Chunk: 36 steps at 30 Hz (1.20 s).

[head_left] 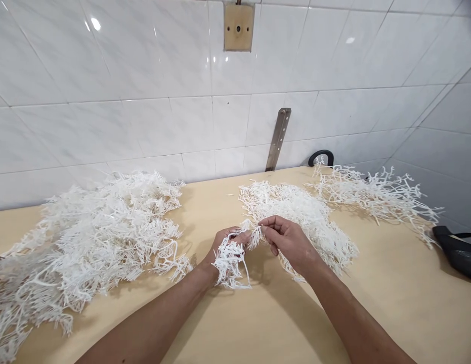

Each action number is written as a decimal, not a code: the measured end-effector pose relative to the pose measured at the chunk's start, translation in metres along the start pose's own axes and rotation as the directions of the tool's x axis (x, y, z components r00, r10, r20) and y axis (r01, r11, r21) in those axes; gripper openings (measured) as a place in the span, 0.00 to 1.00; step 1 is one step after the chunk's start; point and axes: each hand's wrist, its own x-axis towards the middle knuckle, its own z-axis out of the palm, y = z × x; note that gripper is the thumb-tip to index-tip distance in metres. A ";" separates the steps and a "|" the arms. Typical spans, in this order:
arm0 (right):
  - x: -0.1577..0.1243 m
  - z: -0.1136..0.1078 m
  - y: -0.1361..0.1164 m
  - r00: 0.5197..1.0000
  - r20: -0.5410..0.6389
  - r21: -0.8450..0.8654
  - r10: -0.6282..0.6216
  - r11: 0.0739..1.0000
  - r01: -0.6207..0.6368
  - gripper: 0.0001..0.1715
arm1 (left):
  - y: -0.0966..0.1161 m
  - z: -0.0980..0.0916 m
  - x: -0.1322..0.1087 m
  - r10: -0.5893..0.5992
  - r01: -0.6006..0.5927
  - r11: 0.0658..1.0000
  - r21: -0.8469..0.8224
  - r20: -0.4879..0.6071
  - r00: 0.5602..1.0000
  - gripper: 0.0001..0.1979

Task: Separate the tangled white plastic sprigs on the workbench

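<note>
My left hand [224, 242] is closed on a bunch of white branched plastic pieces [230, 263], which hangs over its fingers and wrist at the middle of the table. Close by on the right, my right hand [283, 237] pinches a tip of a small white sprig [256, 236] between thumb and forefinger. The sprig's other end meets the left fingertips. Behind and beside my right hand lies a pile of fine white pieces [303, 207]. A bigger white pile [110, 232] covers the table's left side.
More open white branches [375, 194] lie at the back right of the wooden table [212, 328]. A black object [457, 253] sits at the right edge, and a black curved handle [322, 153] at the back. A metal strip [279, 139] leans on the tiled wall.
</note>
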 end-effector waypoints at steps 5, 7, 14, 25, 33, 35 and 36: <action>-0.001 0.000 0.000 1.000 0.004 -0.009 0.006 1.000 -0.006 0.13 | -0.003 0.000 0.000 0.076 -0.076 0.996 0.035 0.008 0.997 0.22; -0.001 0.000 -0.001 1.000 0.008 0.000 0.010 1.000 -0.010 0.12 | -0.001 0.002 0.000 0.086 -0.084 0.995 0.056 -0.026 0.996 0.22; 0.001 -0.001 0.002 0.999 0.034 -0.011 0.033 0.999 -0.033 0.12 | -0.009 0.001 0.007 0.123 -0.096 0.980 0.173 -0.151 0.981 0.21; 0.003 0.000 0.007 0.998 0.052 0.007 0.041 0.999 -0.042 0.22 | -0.014 0.000 0.007 0.234 -0.156 0.927 0.341 -0.198 0.952 0.19; 0.001 0.006 0.005 0.998 0.017 -0.053 0.064 0.997 -0.063 0.21 | -0.004 0.004 0.002 0.220 -0.131 0.913 0.386 -0.196 0.956 0.19; 0.001 0.007 0.002 0.998 0.002 -0.087 0.068 0.994 -0.067 0.20 | -0.001 0.004 0.000 0.197 -0.109 0.913 0.394 -0.188 0.962 0.19; 0.000 0.008 0.002 0.998 -0.005 -0.098 0.062 0.993 -0.063 0.20 | 0.000 0.004 0.000 0.183 -0.099 0.911 0.401 -0.178 0.967 0.19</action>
